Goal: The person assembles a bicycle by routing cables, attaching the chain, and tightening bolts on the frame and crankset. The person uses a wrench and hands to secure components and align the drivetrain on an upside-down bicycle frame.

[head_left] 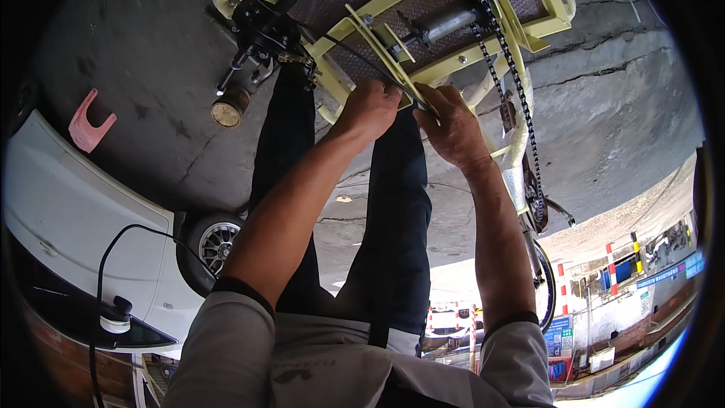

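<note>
The left hand (370,113) and right hand (455,127) grasp the near edge of the pale-yellow frame (438,70) above the concrete floor (604,117); whether the left also pinches the black cable (359,55), I cannot tell. A distant blue sign (559,335) carries small lettering.

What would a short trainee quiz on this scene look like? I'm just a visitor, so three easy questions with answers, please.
1. Multiple choice: what colour is the U-shaped piece on the ground?
A) green
B) pink
C) black

2. True or false: the person's left hand is at the pale yellow frame.

3. In your own words: which of the person's hands is nearer the chain?

Key:
1. B, pink.
2. True.
3. The right hand; the chain hangs on that side.
</note>
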A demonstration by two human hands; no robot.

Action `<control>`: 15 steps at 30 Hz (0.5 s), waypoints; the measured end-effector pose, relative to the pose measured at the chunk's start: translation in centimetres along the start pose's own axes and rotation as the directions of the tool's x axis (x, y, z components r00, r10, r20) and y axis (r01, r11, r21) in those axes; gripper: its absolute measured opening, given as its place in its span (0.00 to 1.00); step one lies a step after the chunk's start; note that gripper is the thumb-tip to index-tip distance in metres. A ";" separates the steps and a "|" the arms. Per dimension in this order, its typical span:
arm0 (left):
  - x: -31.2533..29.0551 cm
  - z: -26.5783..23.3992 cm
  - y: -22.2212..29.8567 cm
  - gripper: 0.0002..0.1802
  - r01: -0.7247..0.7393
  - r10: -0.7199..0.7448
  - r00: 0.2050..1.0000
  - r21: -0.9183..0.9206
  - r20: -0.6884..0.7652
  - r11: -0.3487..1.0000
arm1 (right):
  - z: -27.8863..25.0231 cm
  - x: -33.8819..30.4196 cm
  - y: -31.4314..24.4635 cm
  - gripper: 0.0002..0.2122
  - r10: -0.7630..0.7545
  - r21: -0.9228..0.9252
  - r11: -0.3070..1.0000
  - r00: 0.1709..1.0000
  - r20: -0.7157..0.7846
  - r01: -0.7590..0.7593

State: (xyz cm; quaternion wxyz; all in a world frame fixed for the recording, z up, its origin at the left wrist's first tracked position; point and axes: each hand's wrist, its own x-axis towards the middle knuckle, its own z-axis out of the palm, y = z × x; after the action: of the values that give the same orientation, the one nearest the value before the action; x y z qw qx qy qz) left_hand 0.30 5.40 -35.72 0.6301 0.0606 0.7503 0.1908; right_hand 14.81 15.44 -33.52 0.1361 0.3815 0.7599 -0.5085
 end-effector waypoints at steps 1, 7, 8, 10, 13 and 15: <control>0.0 0.1 0.0 0.22 -0.019 0.021 1.000 0.067 -0.019 0.998 | 0.3 0.0 0.0 0.18 -0.039 -0.031 0.999 0.999 -0.016 0.039; -0.9 0.8 0.3 0.15 -0.264 0.321 0.923 0.256 -0.213 0.930 | 1.7 -0.3 -0.2 0.16 0.085 -0.002 0.996 0.996 -0.041 -0.085; -1.0 0.9 0.2 0.14 -0.258 0.316 0.924 0.259 -0.214 0.931 | 1.9 -0.4 -0.2 0.16 0.097 0.015 0.995 0.994 -0.044 -0.097; -1.1 1.1 0.3 0.13 -0.296 0.370 0.898 0.297 -0.236 0.908 | 2.1 -0.5 -0.2 0.15 0.080 0.018 0.997 0.995 -0.057 -0.079; -1.2 1.1 0.3 0.13 -0.262 0.301 0.922 0.180 -0.242 0.948 | 2.3 -0.6 -0.1 0.15 0.060 0.030 0.998 0.995 -0.084 -0.058; -1.2 0.9 0.3 0.13 -0.270 0.304 0.926 0.168 -0.223 0.948 | 2.5 -0.7 -0.1 0.15 0.044 0.023 0.999 0.993 -0.108 -0.042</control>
State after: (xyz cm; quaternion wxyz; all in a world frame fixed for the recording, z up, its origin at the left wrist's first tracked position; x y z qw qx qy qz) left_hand 1.38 5.45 -34.64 0.4920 0.1881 0.8165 0.2363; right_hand 14.77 12.91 -34.12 0.1014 0.4263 0.7525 -0.4916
